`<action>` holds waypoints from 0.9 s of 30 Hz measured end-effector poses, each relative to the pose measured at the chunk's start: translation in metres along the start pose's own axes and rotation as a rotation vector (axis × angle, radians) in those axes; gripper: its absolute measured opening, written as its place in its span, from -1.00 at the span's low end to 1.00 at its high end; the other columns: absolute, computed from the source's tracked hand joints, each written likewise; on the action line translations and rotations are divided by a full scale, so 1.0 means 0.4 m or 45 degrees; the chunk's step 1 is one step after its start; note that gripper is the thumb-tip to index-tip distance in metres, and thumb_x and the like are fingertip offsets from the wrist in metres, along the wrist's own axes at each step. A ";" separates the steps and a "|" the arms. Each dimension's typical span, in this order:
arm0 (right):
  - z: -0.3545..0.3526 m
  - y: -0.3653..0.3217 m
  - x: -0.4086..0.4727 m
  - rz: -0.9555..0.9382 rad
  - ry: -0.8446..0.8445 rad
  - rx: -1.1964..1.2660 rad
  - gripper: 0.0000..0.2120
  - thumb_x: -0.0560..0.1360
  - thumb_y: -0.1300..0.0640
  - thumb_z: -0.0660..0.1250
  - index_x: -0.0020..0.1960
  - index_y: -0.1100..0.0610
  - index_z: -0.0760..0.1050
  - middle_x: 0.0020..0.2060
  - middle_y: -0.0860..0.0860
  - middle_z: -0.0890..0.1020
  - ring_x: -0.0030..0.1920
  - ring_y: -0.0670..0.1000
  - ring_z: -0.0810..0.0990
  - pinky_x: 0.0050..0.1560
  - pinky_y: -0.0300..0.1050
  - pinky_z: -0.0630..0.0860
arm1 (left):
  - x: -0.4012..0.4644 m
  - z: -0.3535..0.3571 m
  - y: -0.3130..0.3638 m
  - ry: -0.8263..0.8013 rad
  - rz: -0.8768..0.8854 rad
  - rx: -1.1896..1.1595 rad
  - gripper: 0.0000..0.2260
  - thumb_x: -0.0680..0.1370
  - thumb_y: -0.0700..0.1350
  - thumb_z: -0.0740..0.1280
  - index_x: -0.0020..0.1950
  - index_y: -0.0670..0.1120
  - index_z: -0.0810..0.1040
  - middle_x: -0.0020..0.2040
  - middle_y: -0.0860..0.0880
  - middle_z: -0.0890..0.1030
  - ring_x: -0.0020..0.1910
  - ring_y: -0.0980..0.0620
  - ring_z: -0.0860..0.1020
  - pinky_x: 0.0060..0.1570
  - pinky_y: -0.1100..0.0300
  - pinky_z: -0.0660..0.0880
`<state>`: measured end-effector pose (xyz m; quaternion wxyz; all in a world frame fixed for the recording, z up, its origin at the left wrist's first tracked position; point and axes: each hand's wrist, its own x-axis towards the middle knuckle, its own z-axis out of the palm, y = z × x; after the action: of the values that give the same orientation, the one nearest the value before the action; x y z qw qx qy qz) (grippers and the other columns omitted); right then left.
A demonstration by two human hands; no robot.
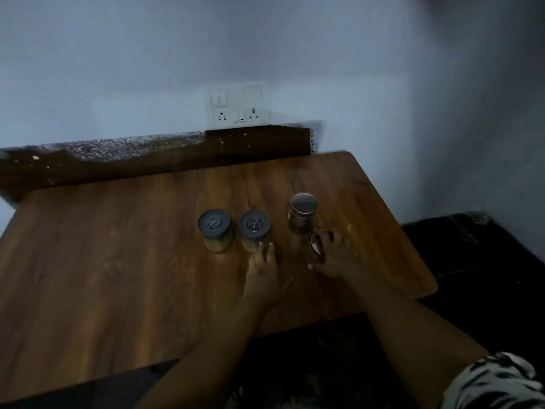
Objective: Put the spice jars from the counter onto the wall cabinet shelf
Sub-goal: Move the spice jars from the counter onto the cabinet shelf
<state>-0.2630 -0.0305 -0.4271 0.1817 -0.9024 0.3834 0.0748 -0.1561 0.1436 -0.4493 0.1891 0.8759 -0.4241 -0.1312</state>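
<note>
On the counter (pixel 118 246), the nearest upright jar (pixel 317 242) is partly enclosed by the right hand (pixel 336 255)'s grip; the left hand (pixel 262 273), grip wide, touches the middle jar (pixel 254 230) just ahead.

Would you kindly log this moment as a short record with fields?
surface: wooden counter
jars: four, all on the counter
grey-lidded jars: two, side by side
metal-lidded jar: upright, behind the right hand
fourth jar: under the right hand
left hand: fingertips at the nearer grey-lidded jar
right hand: closing over the fourth jar
wall: socket panel
cabinet shelf: not in view
</note>
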 end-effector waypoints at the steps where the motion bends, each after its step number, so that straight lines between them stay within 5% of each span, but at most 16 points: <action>1: 0.003 0.006 0.002 -0.025 0.027 -0.002 -0.17 0.42 -0.20 0.40 0.52 -0.08 0.03 0.53 0.10 0.05 0.49 0.24 0.12 0.41 0.17 0.21 | -0.019 0.010 0.001 -0.002 -0.001 0.018 -0.16 0.50 0.17 0.33 0.58 -0.16 -0.03 0.54 -0.24 0.04 0.51 -0.21 0.07 0.46 -0.01 0.11; 7: -0.019 -0.001 -0.014 0.024 -0.004 0.159 -0.27 0.42 0.02 0.49 0.47 -0.02 0.19 0.45 0.11 0.17 0.45 0.21 0.21 0.38 0.08 0.30 | -0.103 0.007 -0.002 -0.001 -0.107 -0.140 -0.16 0.49 0.17 0.35 0.57 -0.12 -0.04 0.54 -0.20 0.04 0.50 -0.20 0.06 0.46 -0.04 0.17; 11: -0.094 -0.016 -0.056 0.014 -0.071 0.727 -0.32 0.39 0.07 0.52 0.43 -0.02 0.29 0.38 0.10 0.32 0.31 0.14 0.40 0.23 0.07 0.48 | -0.153 -0.001 0.000 -0.050 -0.275 -0.255 -0.21 0.55 0.25 0.23 0.58 -0.10 -0.05 0.50 -0.16 0.18 0.46 -0.15 0.20 0.42 0.00 0.24; 16: -0.227 -0.074 -0.147 -0.328 -0.258 1.227 -0.46 0.35 0.22 0.54 0.25 -0.08 0.49 0.25 0.01 0.50 0.22 0.05 0.49 0.17 0.02 0.57 | -0.158 -0.045 0.080 -0.383 -1.011 -2.053 -0.21 0.49 0.43 0.10 0.43 -0.18 0.38 0.38 -0.30 0.43 0.36 -0.29 0.40 0.33 -0.07 0.39; 20: -0.273 -0.100 -0.178 -0.457 -0.336 1.460 -0.54 0.43 0.32 0.43 0.27 0.02 0.52 0.21 0.00 0.57 0.22 0.06 0.53 0.14 -0.02 0.54 | -0.145 -0.109 0.109 -0.502 -0.756 -2.712 -0.21 0.44 0.43 0.18 0.40 -0.17 0.41 0.20 -0.36 0.55 0.01 -0.23 0.64 -0.15 0.06 0.64; 23: -0.261 -0.108 -0.179 -0.413 -0.357 1.716 -0.62 0.49 0.14 0.40 0.30 0.00 0.50 0.27 0.09 0.54 0.26 0.13 0.53 0.21 0.05 0.54 | -0.144 -0.162 0.132 -0.488 -0.480 -2.767 -0.25 0.45 0.35 0.25 0.41 -0.20 0.40 0.06 -0.29 0.61 -0.19 -0.07 0.67 -0.23 0.20 0.63; 27: -0.226 -0.123 -0.166 -0.251 -0.282 2.032 -0.58 0.50 -0.01 0.38 0.32 0.03 0.45 0.22 0.16 0.58 0.21 0.19 0.57 0.18 0.18 0.54 | -0.141 -0.203 0.159 -0.206 -0.268 -2.108 -0.59 0.49 0.07 0.32 0.27 -0.08 0.45 0.20 -0.17 0.58 0.07 -0.07 0.61 -0.07 0.13 0.58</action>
<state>-0.2741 0.0102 -0.3122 0.8133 -0.5179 0.2197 -0.1486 -0.2025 0.1701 -0.3447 0.7268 0.4770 -0.1193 -0.4796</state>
